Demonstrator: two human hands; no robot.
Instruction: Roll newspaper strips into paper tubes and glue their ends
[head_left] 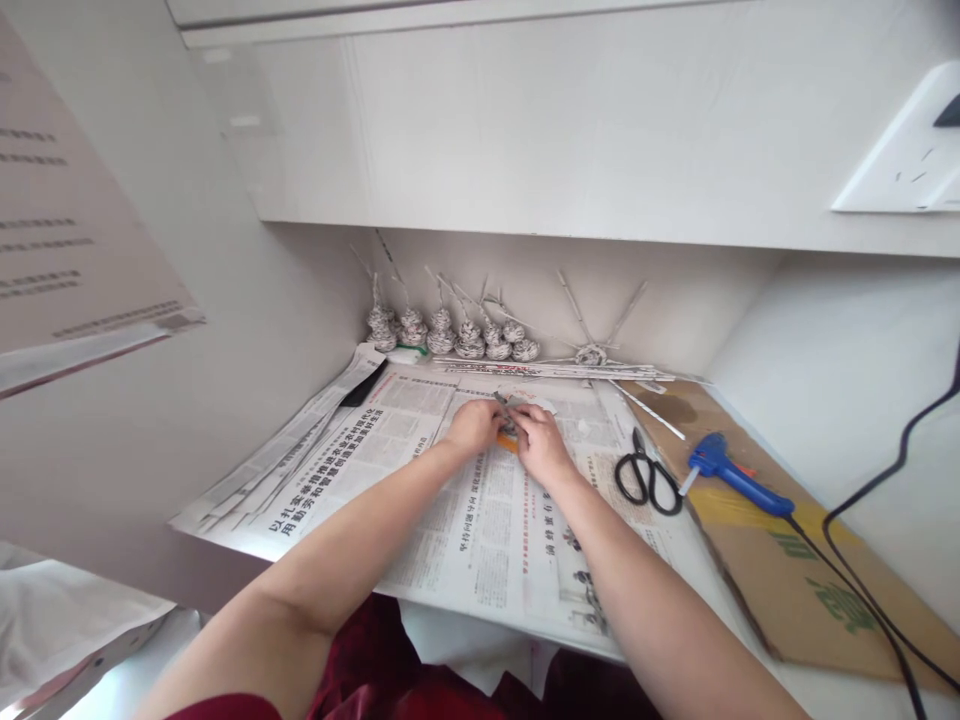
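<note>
My left hand and my right hand meet over the middle of the newspaper-covered desk. Between their fingertips both pinch a small grey piece of paper, largely covered by the fingers. An orange strip-like object shows just below the hands; its kind is hidden. Newspaper sheets lie under my hands and forearms. To the right of my right hand rest black-handled scissors, and beyond them a blue hot glue gun lies on flat cardboard.
Several gourd-shaped woven paper pieces stand along the back wall. Beside them is a small woven base with upright paper sticks. Rolled paper sticks lie in front. The cardboard and a black cord occupy the right side. A shelf panel overhangs the back.
</note>
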